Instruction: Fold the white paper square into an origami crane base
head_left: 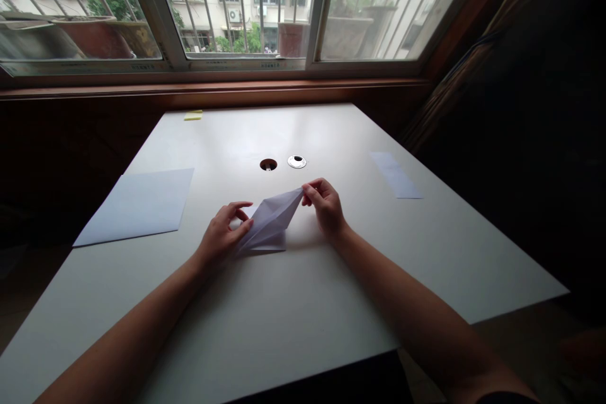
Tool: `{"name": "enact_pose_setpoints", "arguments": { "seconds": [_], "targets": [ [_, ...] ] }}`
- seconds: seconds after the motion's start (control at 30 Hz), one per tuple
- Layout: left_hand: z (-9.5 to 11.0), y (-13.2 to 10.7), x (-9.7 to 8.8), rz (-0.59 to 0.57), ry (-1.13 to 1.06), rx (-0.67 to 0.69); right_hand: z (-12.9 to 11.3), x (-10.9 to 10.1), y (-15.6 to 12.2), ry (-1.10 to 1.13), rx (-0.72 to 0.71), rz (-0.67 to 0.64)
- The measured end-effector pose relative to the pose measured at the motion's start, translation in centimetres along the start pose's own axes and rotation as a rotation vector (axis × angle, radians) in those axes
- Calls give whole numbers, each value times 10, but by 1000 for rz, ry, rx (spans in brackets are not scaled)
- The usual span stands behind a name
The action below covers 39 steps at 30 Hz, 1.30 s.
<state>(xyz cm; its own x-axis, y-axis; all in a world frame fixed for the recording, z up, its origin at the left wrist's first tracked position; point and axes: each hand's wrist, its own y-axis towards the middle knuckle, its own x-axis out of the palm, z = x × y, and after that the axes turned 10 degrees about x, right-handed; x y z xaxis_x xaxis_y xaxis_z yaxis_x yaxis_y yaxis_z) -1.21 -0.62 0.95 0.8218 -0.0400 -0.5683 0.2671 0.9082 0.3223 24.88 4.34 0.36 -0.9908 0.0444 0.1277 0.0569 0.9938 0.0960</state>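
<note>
A partly folded sheet of white paper (pixel 269 218) is between my hands, a little above the table, with creased flaps and a long pointed corner. My right hand (pixel 326 205) pinches that upper right tip between thumb and fingers. At the paper's left edge, my left hand (pixel 225 230) holds it with the thumb on the near face and a finger behind. Its index finger sticks out, off the paper. The paper's lower flap stands apart from the upper layer, and its far left side is partly hidden by my left fingers.
On the white table (pixel 303 315), a larger white sheet (pixel 142 205) lies at left and a narrow paper strip (pixel 395 175) at right. Beyond my hands are a cable hole (pixel 268 165) and a round cover (pixel 297 162). A yellow slip (pixel 193 115) lies near the barred window (pixel 246 6).
</note>
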Motion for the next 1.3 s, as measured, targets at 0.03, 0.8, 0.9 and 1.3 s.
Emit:
{"name": "enact_pose_setpoints", "arguments": {
  "seconds": [0.03,0.8,0.9,1.3],
  "targets": [
    [0,0,0,-5,8,6,1,0,1,-8,1,3],
    [-6,-2,-10,0,191,295,-2,0,-1,-80,34,23],
    [-9,-3,-11,-18,242,370,-1,-2,-1,-138,26,69],
    [-3,-6,-9,-182,270,516,-9,-6,0,-589,-56,209]
  ]
}}
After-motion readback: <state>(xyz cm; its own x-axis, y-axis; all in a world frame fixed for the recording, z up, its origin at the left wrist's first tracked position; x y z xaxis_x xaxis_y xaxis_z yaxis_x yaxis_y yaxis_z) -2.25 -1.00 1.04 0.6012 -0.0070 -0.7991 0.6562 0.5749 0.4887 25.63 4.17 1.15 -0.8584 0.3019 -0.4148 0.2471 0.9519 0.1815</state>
